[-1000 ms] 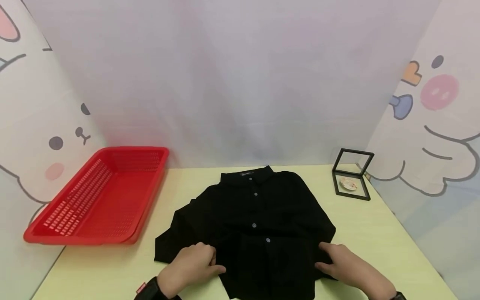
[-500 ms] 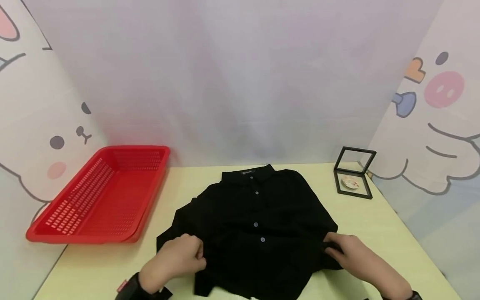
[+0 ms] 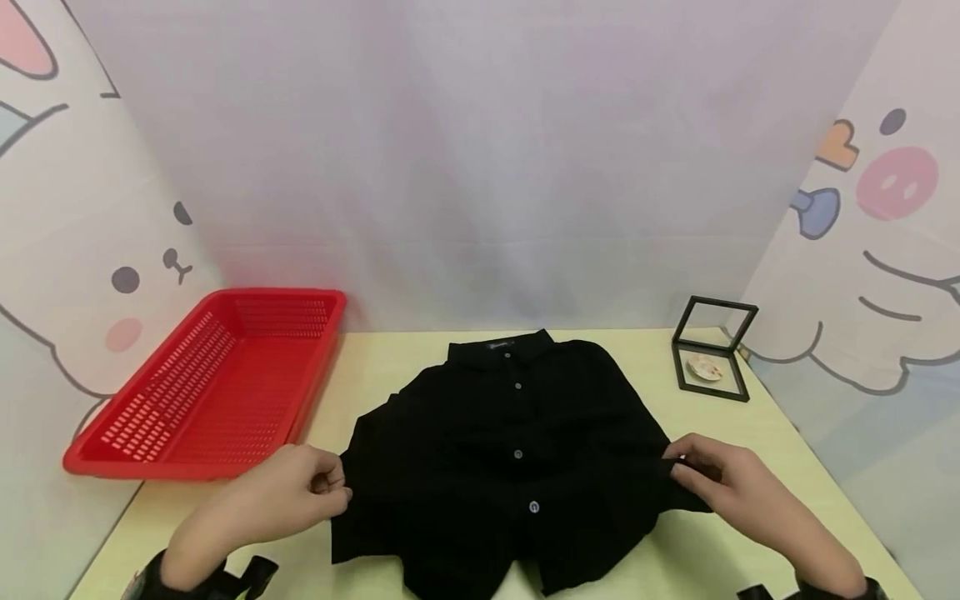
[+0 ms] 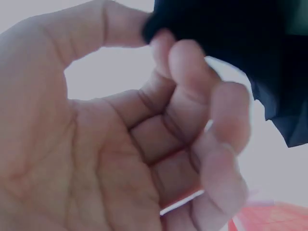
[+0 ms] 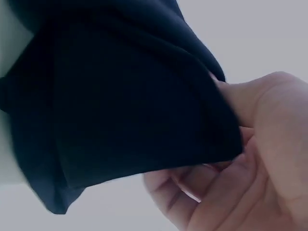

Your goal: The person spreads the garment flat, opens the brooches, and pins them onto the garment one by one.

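While both hands draw at its sides, the black button-up shirt lies front up on the pale yellow table, collar away from the person. Left hand: thumb and index finger pinch the shirt's left-side edge. Right hand: thumb and fingers grip the opposite edge. To the shirt's left stands a red perforated plastic basket. To the right, near the rear edge, a hinged black frame stands ajar, holding a small pale object. A whitish cloth backdrop hangs behind.
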### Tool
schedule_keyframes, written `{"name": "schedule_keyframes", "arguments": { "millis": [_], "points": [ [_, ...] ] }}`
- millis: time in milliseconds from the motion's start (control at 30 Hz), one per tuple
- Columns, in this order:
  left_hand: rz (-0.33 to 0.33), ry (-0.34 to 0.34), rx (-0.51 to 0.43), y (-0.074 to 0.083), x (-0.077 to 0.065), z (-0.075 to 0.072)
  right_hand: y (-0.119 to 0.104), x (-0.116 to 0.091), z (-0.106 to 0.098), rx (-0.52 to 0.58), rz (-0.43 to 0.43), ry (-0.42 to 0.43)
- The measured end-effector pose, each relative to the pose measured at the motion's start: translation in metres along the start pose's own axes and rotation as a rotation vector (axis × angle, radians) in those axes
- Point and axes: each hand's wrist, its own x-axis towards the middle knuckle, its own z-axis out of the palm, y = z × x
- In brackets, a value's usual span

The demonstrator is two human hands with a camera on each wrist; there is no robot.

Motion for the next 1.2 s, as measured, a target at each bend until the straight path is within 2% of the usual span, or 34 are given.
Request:
{"name": "schedule_keyframes", "arguments": {
  "millis": [33,133,200,267,333,433,500,533,667,733,833,900,1033,1100,1200],
  "points": [
    [0.003,-0.010,0.007,-0.002,0.001,0.004,0.001,0.000,-0.001,-0.015,0.016,0.006],
    [-0.041,-0.015,0.058,-0.007,0.009,0.019,0.005,0.002,0.003,-0.090,0.151,-0.029],
    [-0.108,0.006,0.115,-0.011,0.016,0.030,0.009,0.002,0.008,-0.133,0.252,-0.099],
    [-0.187,0.032,0.180,-0.015,0.022,0.038,0.013,0.001,0.015,-0.122,0.310,-0.208],
    [-0.266,0.050,0.239,-0.018,0.027,0.042,0.017,-0.003,0.020,-0.048,0.306,-0.351],
    [-0.326,0.044,0.292,-0.024,0.031,0.044,0.022,-0.008,0.029,0.128,0.234,-0.529],
    [-0.334,0.036,0.299,-0.026,0.033,0.045,0.022,-0.008,0.036,0.237,0.189,-0.589],
    [-0.330,0.033,0.295,-0.027,0.034,0.046,0.022,-0.008,0.039,0.273,0.164,-0.589],
    [-0.278,0.050,0.262,-0.025,0.037,0.050,0.015,0.000,0.048,0.350,0.096,-0.526],
    [-0.228,0.074,0.243,-0.022,0.038,0.054,0.011,0.006,0.050,0.369,0.074,-0.517],
    [-0.117,0.095,0.222,-0.016,0.039,0.061,0.005,0.013,0.054,0.391,0.060,-0.535],
    [-0.042,0.077,0.199,-0.012,0.040,0.065,0.001,0.016,0.057,0.392,0.072,-0.538],
    [0.086,-0.002,0.128,-0.007,0.042,0.071,-0.007,0.021,0.066,0.400,0.107,-0.521],
    [0.123,-0.029,0.116,-0.006,0.042,0.073,-0.010,0.024,0.071,0.416,0.121,-0.516],
    [0.143,-0.026,0.162,-0.006,0.042,0.076,-0.013,0.025,0.076,0.451,0.158,-0.510]
  ]
}}
